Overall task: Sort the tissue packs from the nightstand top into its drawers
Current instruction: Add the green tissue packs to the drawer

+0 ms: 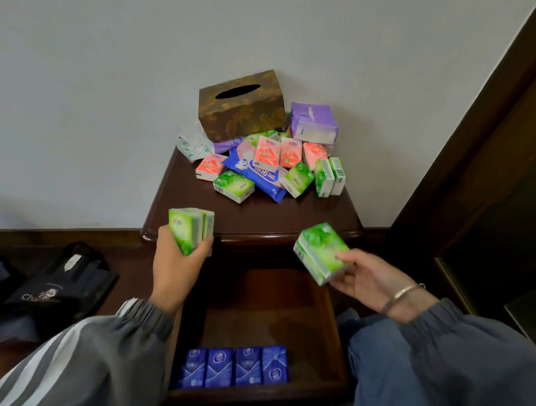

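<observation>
1. The open drawer (261, 313) of the dark wooden nightstand is pulled out toward the person. The far part of its wooden bottom is bare.
2. Four blue tissue packs (232, 366) stand side by side in a row against the drawer's near front wall, each touching the next.
3. The left hand (176, 265) is above the drawer's far left corner. Its fingers and thumb are curled round green tissue packs (191, 229), seemingly two pressed together and held upright.
4. The right hand (368, 278) is above the drawer's far right corner, palm up. Its thumb lies on top of a second green bundle (321, 251) and its fingers are beneath it. The bundle is tilted and also looks like two packs.
5. Above and beyond the drawer, the tabletop (198, 213) carries the unsorted pile. In it are pink packs (268, 154), loose green packs (234, 186) and a blue wet-wipe pack (258, 172), overlapping one another.
6. Farthest from the drawer, against the wall, sits a brown tissue box (242, 105).
7. A purple soft pack (313, 126) lies at the pile's far right as seen from the drawer. A clear wrapper (192, 144) lies at its far left.
8. On the floor, well to the left of the drawer, lies a black bag (64, 284).
9. A bracelet (404, 293) circles the right wrist, which is over the drawer's right side wall.
</observation>
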